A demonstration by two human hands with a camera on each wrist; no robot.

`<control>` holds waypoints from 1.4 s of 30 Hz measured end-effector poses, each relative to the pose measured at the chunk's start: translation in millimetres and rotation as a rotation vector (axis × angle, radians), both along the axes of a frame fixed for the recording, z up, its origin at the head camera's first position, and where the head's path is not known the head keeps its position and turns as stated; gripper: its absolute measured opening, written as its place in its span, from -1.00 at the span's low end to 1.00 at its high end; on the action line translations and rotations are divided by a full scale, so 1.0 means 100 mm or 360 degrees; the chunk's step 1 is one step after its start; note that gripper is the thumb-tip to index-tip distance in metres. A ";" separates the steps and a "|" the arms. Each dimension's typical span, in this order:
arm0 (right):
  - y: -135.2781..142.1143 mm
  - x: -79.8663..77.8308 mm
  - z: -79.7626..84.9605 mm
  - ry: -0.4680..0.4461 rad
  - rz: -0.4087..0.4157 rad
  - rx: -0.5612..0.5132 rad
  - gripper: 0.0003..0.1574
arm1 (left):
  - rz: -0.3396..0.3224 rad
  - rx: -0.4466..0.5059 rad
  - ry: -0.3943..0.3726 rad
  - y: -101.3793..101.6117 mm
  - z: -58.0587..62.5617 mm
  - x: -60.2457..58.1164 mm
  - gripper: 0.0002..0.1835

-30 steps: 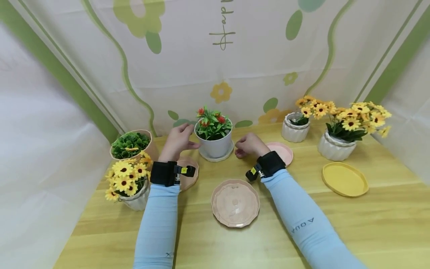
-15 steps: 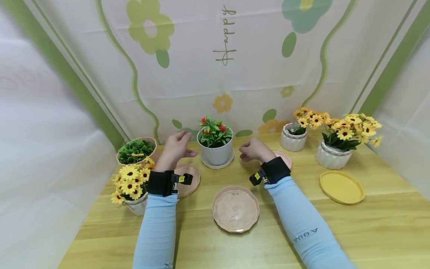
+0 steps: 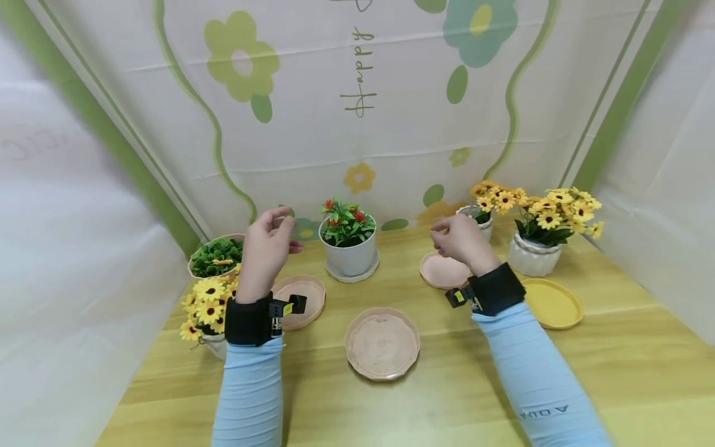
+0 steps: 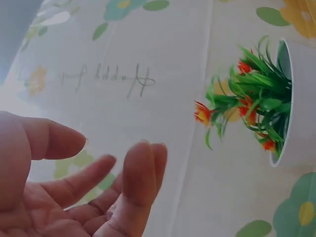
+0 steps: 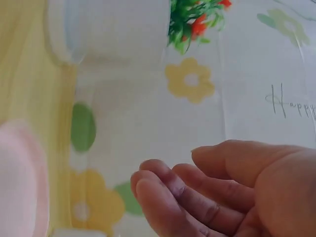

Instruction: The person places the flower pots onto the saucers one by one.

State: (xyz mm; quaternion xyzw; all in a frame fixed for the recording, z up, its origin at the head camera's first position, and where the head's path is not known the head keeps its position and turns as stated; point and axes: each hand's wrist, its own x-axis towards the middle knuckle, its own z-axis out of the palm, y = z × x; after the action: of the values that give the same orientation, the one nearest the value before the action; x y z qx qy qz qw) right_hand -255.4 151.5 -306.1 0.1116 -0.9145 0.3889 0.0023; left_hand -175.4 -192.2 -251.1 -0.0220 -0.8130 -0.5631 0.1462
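White flowerpot [image 3: 349,257], head view: where does it stand?
— On a pale saucer [image 3: 365,275], between left hand [image 3: 267,249] and right hand [image 3: 463,239], apart from both.
— Left wrist view?
— Thumb and fingertips apart, the flowerpot beyond.
— Right wrist view?
— Fingers relaxed, thumb slightly apart; flowerpot upper left.

A white cloth backdrop [image 3: 313,124] hangs beyond the far edge of a pale yellow wood-grain tabletop [image 3: 430,397]. Printed flowers, leaves and a wavy green line [image 3: 511,93] decorate it, with the word "Happy" [image 3: 359,71] (turned on its side, oddly enough). A green band [image 3: 112,149] edges the left, another green band [image 3: 631,99] the right. Creased white sheets close off the left side [image 3: 67,261] and right side [image 3: 665,223]. Soft light leaves a sheen on the near wood.
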 end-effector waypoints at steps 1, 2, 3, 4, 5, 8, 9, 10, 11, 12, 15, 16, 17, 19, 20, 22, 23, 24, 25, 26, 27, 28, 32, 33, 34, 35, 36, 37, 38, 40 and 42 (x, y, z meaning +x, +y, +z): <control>0.05 0.03 -0.01 0.0031 -0.0021 0.0071 -0.58 | -0.0011 -0.0006 0.0031 0.02 0.01 0.03 -0.59; 0.10 0.06 -0.02 0.0056 -0.0039 0.0135 -0.58 | -0.0035 -0.0014 0.0055 0.05 0.01 0.05 -0.61; 0.14 0.09 -0.02 0.0077 -0.0056 0.0184 -0.59 | -0.0063 -0.0025 0.0067 0.08 0.01 0.07 -0.63; 0.19 0.12 -0.03 0.0095 -0.0072 0.0221 -0.58 | -0.0099 -0.0037 0.0076 0.12 0.02 0.08 -0.65; 0.23 0.14 -0.03 0.0111 -0.0095 0.0260 -0.58 | -0.0141 -0.0048 0.0077 0.16 0.02 0.10 -0.66; 0.31 0.19 -0.03 0.0150 -0.0158 0.0359 -0.58 | -0.0276 -0.0099 0.0066 0.30 0.01 0.13 -0.70; 0.33 0.20 -0.03 0.0161 -0.0172 0.0387 -0.57 | -0.0310 -0.0127 0.0063 0.35 0.00 0.13 -0.71; 0.34 0.21 -0.03 0.0171 -0.0185 0.0422 -0.57 | -0.0348 -0.0159 0.0057 0.40 0.00 0.14 -0.72; 0.35 0.20 -0.03 0.0181 -0.0191 0.0459 -0.57 | -0.0386 -0.0196 0.0052 0.44 -0.02 0.14 -0.73; 0.35 0.20 -0.03 0.0192 -0.0189 0.0485 -0.57 | -0.0423 -0.0229 0.0047 0.49 -0.03 0.15 -0.73; 0.38 0.17 -0.03 0.0219 -0.0183 0.0538 -0.61 | -0.0532 -0.0292 0.0035 0.63 -0.10 0.12 -0.74; 0.39 0.16 -0.04 0.0226 -0.0186 0.0549 -0.64 | -0.0569 -0.0312 0.0025 0.67 -0.13 0.10 -0.73; 0.40 0.14 -0.05 0.0223 -0.0192 0.0558 -0.67 | -0.0599 -0.0330 0.0008 0.71 -0.17 0.09 -0.73; 0.42 0.13 -0.07 0.0199 -0.0213 0.0586 -0.68 | -0.0646 -0.0366 -0.0041 0.77 -0.24 0.05 -0.73; 0.43 0.12 -0.09 0.0183 -0.0225 0.0596 -0.64 | -0.0672 -0.0384 -0.0070 0.80 -0.29 0.02 -0.72; 0.45 0.11 -0.15 0.0146 -0.0252 0.0626 -0.61 | -0.0712 -0.0433 -0.0149 0.83 -0.36 -0.01 -0.71; 0.46 0.11 -0.17 0.0139 -0.0264 0.0648 -0.64 | -0.0724 -0.0450 -0.0186 0.85 -0.40 -0.03 -0.71; 0.47 0.12 -0.20 0.0123 -0.0280 0.0657 -0.68 | -0.0734 -0.0471 -0.0212 0.86 -0.43 -0.05 -0.70; 0.48 0.12 -0.23 0.0103 -0.0297 0.0659 -0.74 | -0.0741 -0.0492 -0.0231 0.87 -0.47 -0.07 -0.70; 0.49 0.12 -0.26 0.0085 -0.0311 0.0663 -0.78 | -0.0746 -0.0514 -0.0244 0.88 -0.50 -0.09 -0.70; 0.51 0.13 -0.29 0.0068 -0.0332 0.0669 -0.69 | -0.0751 -0.0540 -0.0251 0.89 -0.54 -0.11 -0.70; 0.49 0.12 -0.33 0.0053 -0.0341 0.0676 -0.55 | -0.0748 -0.0569 -0.0258 0.87 -0.57 -0.13 -0.71; 0.41 0.10 -0.46 -0.0057 -0.0368 0.0666 -0.49 | -0.0719 -0.0601 -0.0311 0.81 -0.68 -0.19 -0.72; 0.40 0.09 -0.49 -0.0080 -0.0376 0.0660 -0.56 | -0.0709 -0.0593 -0.0328 0.80 -0.70 -0.20 -0.72; 0.40 0.08 -0.52 -0.0102 -0.0375 0.0661 -0.66 | -0.0692 -0.0583 -0.0350 0.79 -0.72 -0.21 -0.73; 0.40 0.07 -0.54 -0.0127 -0.0377 0.0651 -0.73 | -0.0679 -0.0570 -0.0365 0.77 -0.73 -0.22 -0.74; 0.40 0.07 -0.55 -0.0134 -0.0378 0.0647 -0.75 | -0.0668 -0.0561 -0.0369 0.76 -0.74 -0.24 -0.74; 0.42 0.05 -0.57 -0.0140 -0.0373 0.0642 -0.75 | -0.0660 -0.0553 -0.0372 0.75 -0.74 -0.25 -0.75; 0.44 0.03 -0.59 -0.0156 -0.0366 0.0632 -0.73 | -0.0657 -0.0547 -0.0373 0.74 -0.75 -0.27 -0.75; 0.49 0.00 -0.60 -0.0174 -0.0343 0.0607 -0.65 | -0.0657 -0.0536 -0.0376 0.72 -0.74 -0.31 -0.75; 0.54 -0.05 -0.58 -0.0179 -0.0327 0.0569 -0.56 | -0.0665 -0.0519 -0.0379 0.70 -0.73 -0.35 -0.74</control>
State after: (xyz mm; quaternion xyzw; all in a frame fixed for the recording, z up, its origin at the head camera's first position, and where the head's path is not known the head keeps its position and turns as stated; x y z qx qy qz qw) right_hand -260.2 205.0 -364.2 -0.0056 -0.9742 0.2239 -0.0288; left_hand -210.3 -122.5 -323.9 -0.1461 -0.8822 -0.4414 -0.0750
